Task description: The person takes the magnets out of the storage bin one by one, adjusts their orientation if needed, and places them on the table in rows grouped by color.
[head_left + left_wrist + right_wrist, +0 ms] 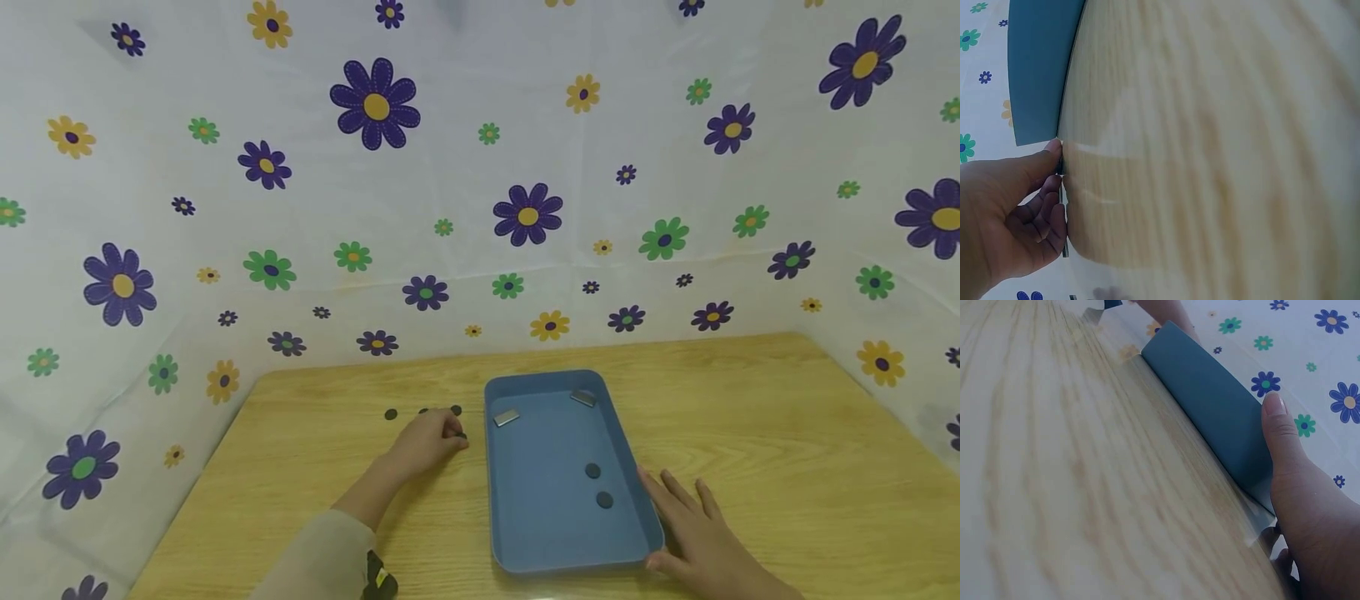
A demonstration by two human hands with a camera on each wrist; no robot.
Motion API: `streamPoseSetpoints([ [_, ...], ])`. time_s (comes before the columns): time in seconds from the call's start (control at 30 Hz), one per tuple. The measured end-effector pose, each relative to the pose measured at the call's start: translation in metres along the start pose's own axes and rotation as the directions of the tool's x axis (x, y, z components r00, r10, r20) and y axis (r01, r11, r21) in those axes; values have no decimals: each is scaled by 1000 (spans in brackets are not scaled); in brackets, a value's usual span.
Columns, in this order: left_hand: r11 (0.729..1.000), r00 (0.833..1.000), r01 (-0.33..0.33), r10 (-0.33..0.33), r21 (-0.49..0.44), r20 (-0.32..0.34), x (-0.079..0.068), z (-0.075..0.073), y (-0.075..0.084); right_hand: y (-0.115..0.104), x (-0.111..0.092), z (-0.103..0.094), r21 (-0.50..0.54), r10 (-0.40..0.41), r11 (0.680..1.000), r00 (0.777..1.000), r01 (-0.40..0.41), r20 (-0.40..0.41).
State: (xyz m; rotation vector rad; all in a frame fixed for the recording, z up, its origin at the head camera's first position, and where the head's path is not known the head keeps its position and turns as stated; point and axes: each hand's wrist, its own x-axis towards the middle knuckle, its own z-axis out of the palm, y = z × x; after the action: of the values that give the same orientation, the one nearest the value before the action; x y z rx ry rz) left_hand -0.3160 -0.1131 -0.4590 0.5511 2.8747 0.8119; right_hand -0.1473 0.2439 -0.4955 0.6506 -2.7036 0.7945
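My left hand (426, 442) pinches a small dark round disc (462, 437) between thumb and fingers, close to the table left of the blue tray (489, 500). In the left wrist view the fingertips are right by the tray's wall, and only a thin dark edge of the disc shows. Beyond this hand lie a few more dark discs (391, 414), one partly hidden by it. My right hand (701, 533) rests against the tray's near right corner with its fingers spread, the thumb (1274, 406) touching the outer wall in the right wrist view.
Inside the tray, two dark discs (593, 471) lie toward the right side, and two silver rectangular pieces (506, 417) lie near the far end. The wood-grain table (757, 417) ends at a white flowered cloth (450, 167) at the back and sides.
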Motion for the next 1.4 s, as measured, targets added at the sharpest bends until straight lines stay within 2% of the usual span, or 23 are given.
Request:
streamPoseSetpoints([
  [0.13, 999, 1000, 2, -3, -38, -2, -2, 0, -2, 0, 0, 1, -4, -6, 1000, 1000, 6, -6],
  [0.23, 992, 999, 46, -48, -116, -8, -3, -1, -4, 0, -1, 2, -8, -7, 1000, 1000, 7, -2],
  [0.37, 951, 990, 128, -141, -280, -28, -3, -7, -4, 0, -1, 2, -12, -4, 1000, 1000, 4, 7],
  [0.43, 933, 985, 144, -166, -329, -38, -3, -12, -3, 0, -1, 2, -12, -4, 1000, 1000, 4, 6],
  [0.5, 927, 985, 142, -167, -347, -41, -2, -15, -1, 0, -1, 2, -9, -3, 1000, 1000, 3, 2],
  [0.7, 918, 993, 96, -115, -385, -26, -2, -21, 10, -2, 1, 1, -3, -2, 1000, 1000, 2, 0],
  [0.93, 908, 996, 72, -87, -414, -18, -3, -26, 31, -3, 0, 2, 7, -1, 1000, 1000, 1, 4],
  [1.13, 905, 999, -2, 20, -424, 40, -2, -26, 52, -2, 0, 1, -5, -7, 1000, 1000, 7, -4],
  [1.4, 895, 984, -109, 159, -433, 83, 2, -15, 79, 0, -1, 0, -21, -1, 1000, 1000, 1, 0],
])
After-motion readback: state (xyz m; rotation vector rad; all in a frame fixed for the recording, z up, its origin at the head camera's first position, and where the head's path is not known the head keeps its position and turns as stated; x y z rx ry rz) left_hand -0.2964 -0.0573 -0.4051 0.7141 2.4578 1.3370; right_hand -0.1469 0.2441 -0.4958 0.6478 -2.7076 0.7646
